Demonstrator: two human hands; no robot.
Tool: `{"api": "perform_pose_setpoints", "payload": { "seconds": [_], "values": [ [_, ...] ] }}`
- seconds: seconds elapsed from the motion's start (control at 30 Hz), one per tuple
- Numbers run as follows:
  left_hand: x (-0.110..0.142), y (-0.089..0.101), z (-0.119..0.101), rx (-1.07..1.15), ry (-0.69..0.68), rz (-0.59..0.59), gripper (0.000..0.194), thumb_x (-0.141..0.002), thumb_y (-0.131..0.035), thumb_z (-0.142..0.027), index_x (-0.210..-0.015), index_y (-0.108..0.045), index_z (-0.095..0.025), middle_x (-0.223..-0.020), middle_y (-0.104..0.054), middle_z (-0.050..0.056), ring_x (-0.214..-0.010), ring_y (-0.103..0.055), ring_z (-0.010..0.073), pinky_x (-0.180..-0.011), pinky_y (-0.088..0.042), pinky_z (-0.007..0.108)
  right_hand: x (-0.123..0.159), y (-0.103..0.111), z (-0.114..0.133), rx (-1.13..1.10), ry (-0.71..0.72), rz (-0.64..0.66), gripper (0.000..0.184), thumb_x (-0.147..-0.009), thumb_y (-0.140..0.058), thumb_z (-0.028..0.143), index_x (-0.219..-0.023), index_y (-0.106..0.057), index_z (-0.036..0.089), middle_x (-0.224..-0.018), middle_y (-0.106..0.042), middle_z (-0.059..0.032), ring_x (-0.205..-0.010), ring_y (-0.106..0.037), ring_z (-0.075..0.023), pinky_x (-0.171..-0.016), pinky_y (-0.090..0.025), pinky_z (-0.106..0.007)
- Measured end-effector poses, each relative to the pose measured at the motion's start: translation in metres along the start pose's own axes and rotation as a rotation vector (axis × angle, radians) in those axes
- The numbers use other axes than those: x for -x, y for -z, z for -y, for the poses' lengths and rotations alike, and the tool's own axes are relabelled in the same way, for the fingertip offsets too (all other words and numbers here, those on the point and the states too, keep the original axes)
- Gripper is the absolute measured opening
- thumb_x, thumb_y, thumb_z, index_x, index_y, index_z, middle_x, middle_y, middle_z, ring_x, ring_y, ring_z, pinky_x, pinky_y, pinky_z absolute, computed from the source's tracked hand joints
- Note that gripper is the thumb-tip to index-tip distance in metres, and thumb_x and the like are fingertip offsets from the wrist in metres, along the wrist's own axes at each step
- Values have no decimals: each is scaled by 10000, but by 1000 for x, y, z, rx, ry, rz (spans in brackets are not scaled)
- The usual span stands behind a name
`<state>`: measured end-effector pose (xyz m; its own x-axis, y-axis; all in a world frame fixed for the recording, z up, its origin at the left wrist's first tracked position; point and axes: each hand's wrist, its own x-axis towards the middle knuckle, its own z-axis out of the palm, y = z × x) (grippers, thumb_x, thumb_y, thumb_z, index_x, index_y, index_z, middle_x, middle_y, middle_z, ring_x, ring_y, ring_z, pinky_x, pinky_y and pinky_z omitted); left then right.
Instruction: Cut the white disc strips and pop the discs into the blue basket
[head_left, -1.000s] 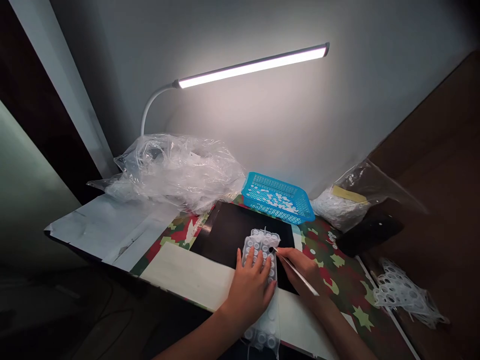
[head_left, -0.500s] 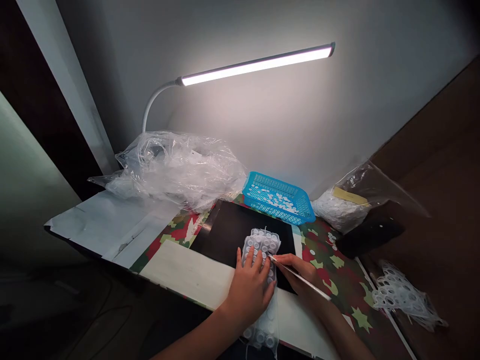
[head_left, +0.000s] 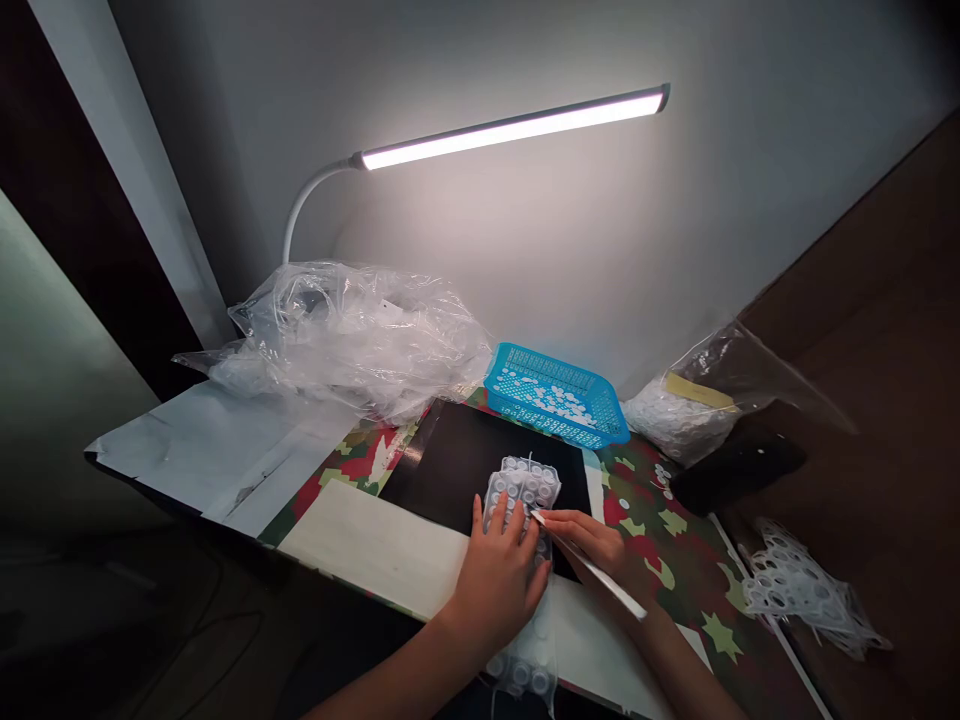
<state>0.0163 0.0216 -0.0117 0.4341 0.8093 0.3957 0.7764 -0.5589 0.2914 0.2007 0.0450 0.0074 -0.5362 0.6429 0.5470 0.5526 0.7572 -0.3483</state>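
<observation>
Black mat [head_left: 450, 460] in front of the blue basket [head_left: 577, 430]; on it, the translucent sheet [head_left: 541, 488]. Left hand [head_left: 496, 578] lies on the sheet, fingers apart; right hand [head_left: 594, 543] has its fingers clamped on a white stick [head_left: 613, 585].

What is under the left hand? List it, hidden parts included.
Under the left hand is translucent sheeting with rows of round shapes, showing beyond the fingertips over a black mat. The part directly beneath palm and fingers is covered, so its details cannot be seen.

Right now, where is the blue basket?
In the head view, the blue basket sits right of the big clear plastic bag, just beyond the black mat.
</observation>
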Motion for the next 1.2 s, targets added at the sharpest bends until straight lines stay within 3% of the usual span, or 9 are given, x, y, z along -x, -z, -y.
{"api": "perform_pose_setpoints", "payload": {
  "seconds": [0.17,0.4,0.53,0.7,0.83,0.97,1.2],
  "values": [
    [0,-2,0,2,9,5,442,-931,-337,-426,-1251,-513,-177,-1328,-508,128,-1285,-374,341,-1035,-229,635,-5,0,7,80,-2,-2,231,-896,-482,154,-1034,-657,216,-996,-711,-65,-885,-694,-177,-736,-585,-246],
    [-2,7,0,6,7,47,482,-936,-318,-429,-1320,-461,-175,-1340,-503,124,-1279,-387,340,-1030,-244,635,-13,1,12,266,-81,17,304,-890,-403,105,-1055,-633,218,-1039,-698,-88,-894,-696,-211,-713,-588,-292],
    [2,8,2,-3,-10,61,490,-948,-284,-428,-1354,-421,-190,-1380,-464,111,-1307,-355,319,-1032,-254,623,-16,-2,12,257,-152,7,311,-897,-375,116,-1055,-613,238,-1048,-688,-75,-886,-695,-210,-693,-582,-286],
    [9,12,3,-14,-15,72,513,-946,-288,-442,-1379,-388,-186,-1431,-393,107,-1332,-319,301,-1053,-273,562,-13,-2,13,100,-198,18,225,-918,-423,184,-1006,-620,248,-1012,-688,-53,-893,-683,-204,-749,-569,-295],
    [9,17,2,-5,7,86,567,-935,-314,-450,-1339,-432,-70,-1399,-417,177,-1316,-352,295,-1070,-285,494,-8,1,9,-90,-351,-74,109,-888,-541,272,-901,-640,228,-853,-698,-29,-763,-684,-188,-686,-568,-282],
    [8,14,3,-5,12,71,574,-929,-330,-437,-1322,-444,-34,-1377,-439,195,-1304,-370,298,-1071,-288,477,-11,2,7,-232,-422,-157,126,-855,-600,323,-857,-650,207,-786,-695,-39,-734,-675,-195,-651,-571,-289],
    [10,8,4,6,5,41,547,-925,-346,-420,-1311,-460,-50,-1379,-445,174,-1300,-380,288,-1076,-281,449,-17,-10,7,-328,-389,-23,188,-902,-521,331,-891,-676,225,-939,-699,-60,-863,-667,-211,-792,-559,-343]
  ]
}}
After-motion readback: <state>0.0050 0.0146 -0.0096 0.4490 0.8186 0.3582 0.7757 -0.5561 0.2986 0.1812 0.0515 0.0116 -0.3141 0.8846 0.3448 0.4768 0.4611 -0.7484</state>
